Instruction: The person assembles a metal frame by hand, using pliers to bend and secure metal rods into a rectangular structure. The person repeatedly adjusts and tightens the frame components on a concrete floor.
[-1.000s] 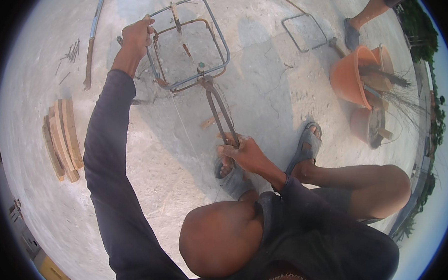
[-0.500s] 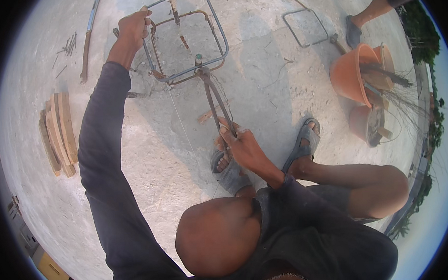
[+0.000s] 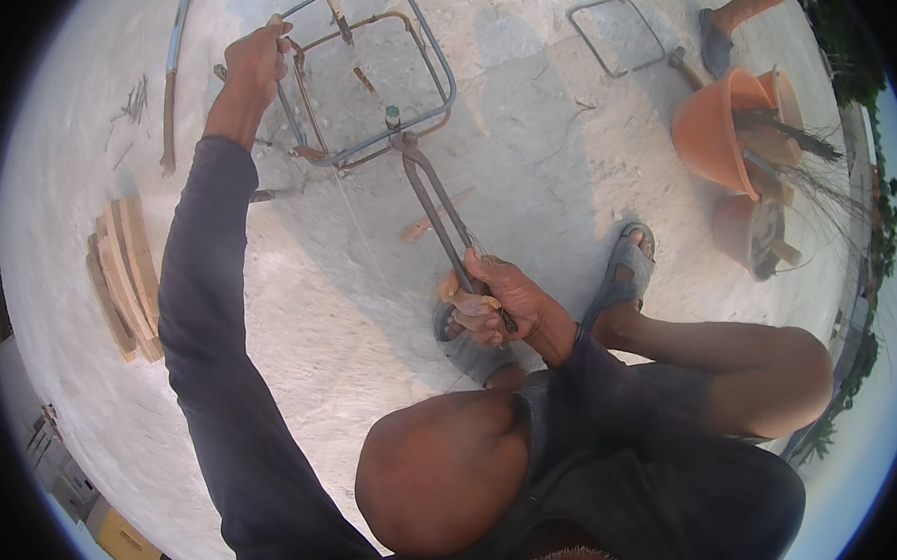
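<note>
My left hand (image 3: 257, 68) is closed around the left side of a square grey steel rebar frame (image 3: 441, 55), held out ahead of me. A rusty square frame (image 3: 305, 86) lies just under it. My right hand (image 3: 509, 295) is wrapped round the handles of long dark pincers (image 3: 432, 186), which slant away from me. Their jaws meet the near side of the frames, beside a small green-topped piece (image 3: 392, 114). From here I cannot tell what exactly the jaws bite. Inside the frames is a rusty bar (image 3: 340, 14) with pale patches.
Wooden strips (image 3: 126, 274) are stacked at the left, near loose nails (image 3: 132, 102) and a long pipe-like bar (image 3: 173, 82). On the right stand orange buckets (image 3: 707, 134) with thin wires (image 3: 814, 179), a hammer (image 3: 684, 67) and another square frame (image 3: 613, 38). Another person's foot (image 3: 715, 43) is behind them.
My right hand has shifted right and a little nearer, turning, and the pincers' handles now lie closer together and slant more to the right. My left hand still grips the frame.
</note>
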{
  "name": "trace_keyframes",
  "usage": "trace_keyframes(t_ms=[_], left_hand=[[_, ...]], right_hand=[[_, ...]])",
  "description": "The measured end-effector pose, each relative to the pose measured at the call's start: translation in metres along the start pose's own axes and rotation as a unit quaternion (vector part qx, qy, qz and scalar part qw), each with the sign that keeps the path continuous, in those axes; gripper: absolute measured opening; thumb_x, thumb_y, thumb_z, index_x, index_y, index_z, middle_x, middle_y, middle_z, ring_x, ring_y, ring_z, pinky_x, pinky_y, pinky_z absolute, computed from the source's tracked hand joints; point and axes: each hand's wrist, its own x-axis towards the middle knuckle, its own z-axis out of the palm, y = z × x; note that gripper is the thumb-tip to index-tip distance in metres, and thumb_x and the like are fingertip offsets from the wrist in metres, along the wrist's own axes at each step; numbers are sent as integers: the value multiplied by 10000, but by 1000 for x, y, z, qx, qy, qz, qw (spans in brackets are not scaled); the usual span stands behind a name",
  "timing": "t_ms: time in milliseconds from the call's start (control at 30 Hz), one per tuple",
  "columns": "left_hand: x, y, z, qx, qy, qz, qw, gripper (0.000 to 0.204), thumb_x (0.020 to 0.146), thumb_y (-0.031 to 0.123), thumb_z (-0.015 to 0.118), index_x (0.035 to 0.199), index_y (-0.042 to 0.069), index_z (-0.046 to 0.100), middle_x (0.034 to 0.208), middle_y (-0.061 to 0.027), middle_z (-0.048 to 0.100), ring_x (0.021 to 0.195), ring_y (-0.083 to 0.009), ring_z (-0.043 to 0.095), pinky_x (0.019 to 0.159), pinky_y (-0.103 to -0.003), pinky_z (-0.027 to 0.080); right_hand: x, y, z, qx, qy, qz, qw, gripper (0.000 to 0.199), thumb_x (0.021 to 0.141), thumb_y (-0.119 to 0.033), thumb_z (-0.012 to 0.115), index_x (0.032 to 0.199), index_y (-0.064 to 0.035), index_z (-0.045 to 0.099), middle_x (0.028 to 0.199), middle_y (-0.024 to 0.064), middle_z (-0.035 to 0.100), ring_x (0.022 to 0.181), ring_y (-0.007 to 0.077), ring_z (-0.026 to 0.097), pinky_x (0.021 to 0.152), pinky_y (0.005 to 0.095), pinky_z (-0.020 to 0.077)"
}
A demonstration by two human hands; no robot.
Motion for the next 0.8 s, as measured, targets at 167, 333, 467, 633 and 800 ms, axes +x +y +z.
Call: trace_keyframes(t_ms=[167, 333, 467, 633, 800], left_hand=[[3, -1, -2, -14, 4, -3, 1000, 301, 1028, 231, 654, 1087, -56, 724, 773, -25, 551, 546, -71, 377, 457, -245, 289], [7, -4, -6, -9, -16, 0, 1000, 303, 1032, 227, 649, 1108, -60, 709, 783, -25, 561, 565, -55, 384, 456, -227, 283], [7, -3, -3, -2, -3, 6, 1000, 305, 1036, 229, 644, 1109, -61, 703, 777, -20, 556, 557, -51, 373, 455, -225, 282], [5, 0, -5, 8, -11, -1, 1000, 309, 1040, 232, 640, 1106, -64, 700, 768, -12, 543, 553, -50, 362, 455, -231, 283], [7, -1, -3, 19, -1, -3, 1000, 312, 1043, 238, 638, 1103, -62, 701, 770, -13, 543, 544, -49, 352, 455, -231, 281]], right_hand=[[-5, -11, 18, -357, 121, -55, 925, 644, 939, -159, 748, 1446, 117, 463, 672, 68, 627, 465, 159, 604, 447, 327, 533], [-13, 2, 36, -582, 335, -98, 734, 760, 921, -240, 740, 1501, 108, 395, 786, 99, 647, 609, 217, 656, 530, 356, 524], [-11, 15, 19, -807, 421, -265, 318, 689, 969, -325, 716, 1433, 124, 475, 917, 177, 679, 776, 310, 702, 656, 398, 570], [-9, 15, 0, -807, 400, -251, 354, 621, 1000, -353, 673, 1400, 99, 527, 947, 194, 677, 830, 330, 702, 666, 400, 555], [-16, 8, 5, -550, 342, -136, 750, 630, 1028, -462, 622, 1347, 79, 572, 836, 113, 655, 668, 209, 670, 544, 337, 512]])
